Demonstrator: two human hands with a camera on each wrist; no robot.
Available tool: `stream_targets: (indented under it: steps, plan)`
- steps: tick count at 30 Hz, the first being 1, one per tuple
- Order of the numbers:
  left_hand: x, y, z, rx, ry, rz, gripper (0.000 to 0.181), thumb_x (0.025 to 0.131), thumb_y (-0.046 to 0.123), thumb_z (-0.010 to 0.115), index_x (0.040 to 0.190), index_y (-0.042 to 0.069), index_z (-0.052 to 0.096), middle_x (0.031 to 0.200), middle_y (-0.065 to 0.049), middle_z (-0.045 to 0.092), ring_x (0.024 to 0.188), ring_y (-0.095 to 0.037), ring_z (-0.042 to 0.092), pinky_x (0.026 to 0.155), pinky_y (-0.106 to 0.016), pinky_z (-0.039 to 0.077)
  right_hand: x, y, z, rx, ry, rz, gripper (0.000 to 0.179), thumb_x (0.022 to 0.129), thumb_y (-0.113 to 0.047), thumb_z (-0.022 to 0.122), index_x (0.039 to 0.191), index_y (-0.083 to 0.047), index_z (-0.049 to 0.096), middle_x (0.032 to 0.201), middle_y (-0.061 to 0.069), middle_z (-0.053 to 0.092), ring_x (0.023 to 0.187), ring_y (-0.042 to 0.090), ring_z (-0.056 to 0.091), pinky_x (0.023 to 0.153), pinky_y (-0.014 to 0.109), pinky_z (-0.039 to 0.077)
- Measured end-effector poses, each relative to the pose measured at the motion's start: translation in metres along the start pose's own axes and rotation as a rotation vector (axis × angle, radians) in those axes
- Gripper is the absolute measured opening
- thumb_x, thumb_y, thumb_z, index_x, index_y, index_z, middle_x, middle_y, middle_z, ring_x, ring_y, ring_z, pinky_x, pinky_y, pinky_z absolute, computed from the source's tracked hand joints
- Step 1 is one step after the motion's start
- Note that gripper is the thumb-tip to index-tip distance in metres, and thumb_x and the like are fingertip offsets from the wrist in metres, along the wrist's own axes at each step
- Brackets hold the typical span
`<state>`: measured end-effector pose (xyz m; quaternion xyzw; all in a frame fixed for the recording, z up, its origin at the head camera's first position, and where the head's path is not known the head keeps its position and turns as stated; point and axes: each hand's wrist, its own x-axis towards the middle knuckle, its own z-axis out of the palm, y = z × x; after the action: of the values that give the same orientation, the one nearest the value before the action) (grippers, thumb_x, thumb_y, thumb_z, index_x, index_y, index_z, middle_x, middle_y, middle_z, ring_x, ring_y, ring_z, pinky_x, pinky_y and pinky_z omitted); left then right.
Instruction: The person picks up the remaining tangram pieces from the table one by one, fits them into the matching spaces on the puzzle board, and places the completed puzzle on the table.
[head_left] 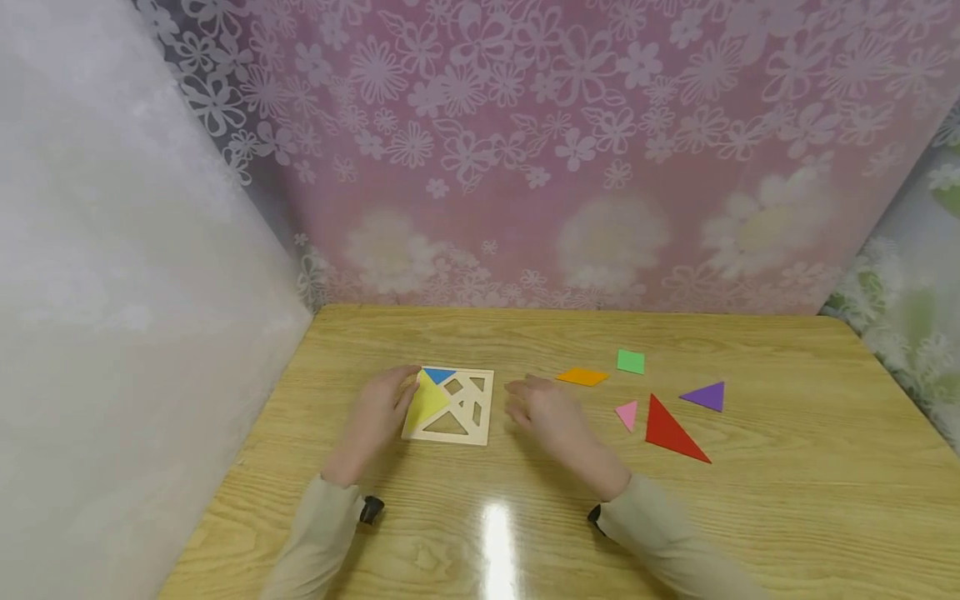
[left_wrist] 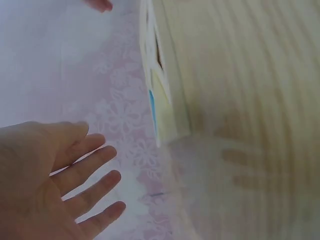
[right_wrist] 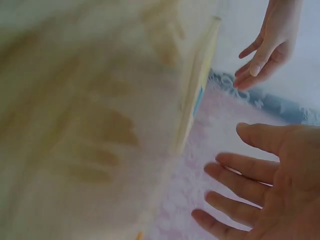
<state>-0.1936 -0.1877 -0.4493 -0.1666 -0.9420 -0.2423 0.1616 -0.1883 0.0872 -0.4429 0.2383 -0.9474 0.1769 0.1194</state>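
Observation:
A square wooden tangram tray lies on the table with cut-out slots in it. A large yellow triangle and a blue triangle fill its left part; the other slots show bare table. My left hand is beside the tray's left edge, its fingertips overlapping the upper left corner in the head view. In the left wrist view its fingers are extended and hold nothing. My right hand is a little right of the tray, with spread, empty fingers in the right wrist view.
Right of the right hand lie loose pieces: an orange parallelogram, a green square, a pink triangle, a red triangle and a purple triangle. A flowered curtain hangs behind the wooden table.

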Motion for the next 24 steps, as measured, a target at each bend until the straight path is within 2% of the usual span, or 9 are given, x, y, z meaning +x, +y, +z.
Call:
stream_targets:
  steps: [2,5,7,10,14,17,24]
  plan:
    - [-0.004,-0.006,0.000,0.029,-0.037,0.007,0.036,0.097,0.011,0.068,0.130,-0.004,0.065,0.130,-0.021,0.066,0.122,-0.043,0.060,0.102,-0.056,0.048,0.002,-0.004,0.008,-0.004,-0.044,-0.014,0.045,0.093,-0.025,0.075,0.128,0.002,0.068,0.131,0.016,0.067,0.131,0.038,0.056,0.102,0.053,0.049]
    - [-0.010,-0.012,0.000,0.083,-0.115,0.011,0.047,0.099,0.019,0.067,0.139,-0.004,0.058,0.141,-0.023,0.058,0.132,-0.046,0.051,0.108,-0.060,0.042,0.006,-0.010,0.016,-0.030,-0.160,0.000,0.063,0.095,-0.035,0.071,0.142,0.003,0.055,0.149,0.018,0.052,0.144,0.040,0.040,0.107,0.059,0.044]
    - [-0.013,-0.015,0.001,0.117,-0.196,0.004,0.057,0.100,0.026,0.065,0.146,-0.003,0.051,0.149,-0.022,0.051,0.139,-0.047,0.042,0.109,-0.064,0.037,0.008,-0.014,0.018,-0.040,-0.256,0.020,0.072,0.097,-0.041,0.067,0.150,0.002,0.046,0.158,0.018,0.040,0.149,0.039,0.030,0.109,0.062,0.039]
    - [-0.017,-0.017,0.001,0.117,-0.316,-0.008,0.068,0.101,0.035,0.063,0.152,-0.004,0.041,0.158,-0.022,0.039,0.145,-0.049,0.032,0.109,-0.072,0.031,0.011,-0.019,0.020,-0.040,-0.365,0.044,0.081,0.097,-0.047,0.064,0.156,0.000,0.035,0.165,0.017,0.027,0.153,0.037,0.022,0.113,0.064,0.033]
    - [-0.019,-0.019,0.002,0.057,-0.435,-0.042,0.080,0.098,0.043,0.064,0.155,-0.005,0.033,0.163,-0.021,0.029,0.149,-0.050,0.022,0.108,-0.078,0.022,0.012,-0.023,0.020,-0.039,-0.442,0.064,0.083,0.097,-0.049,0.063,0.158,-0.001,0.032,0.167,0.015,0.023,0.155,0.031,0.019,0.116,0.064,0.027]
    - [-0.020,-0.020,0.003,0.022,-0.466,-0.065,0.086,0.095,0.044,0.068,0.156,-0.004,0.032,0.164,-0.020,0.027,0.151,-0.048,0.018,0.109,-0.078,0.019,0.012,-0.024,0.021,-0.049,-0.458,0.069,0.082,0.097,-0.049,0.063,0.157,0.000,0.033,0.166,0.014,0.024,0.155,0.029,0.019,0.116,0.063,0.028]
    - [-0.021,-0.018,0.001,0.012,-0.455,-0.054,0.087,0.092,0.044,0.071,0.155,-0.005,0.034,0.162,-0.021,0.031,0.150,-0.049,0.020,0.108,-0.079,0.019,0.012,-0.023,0.021,-0.044,-0.458,0.069,0.083,0.096,-0.048,0.064,0.156,0.000,0.035,0.166,0.014,0.026,0.154,0.029,0.021,0.116,0.064,0.028]
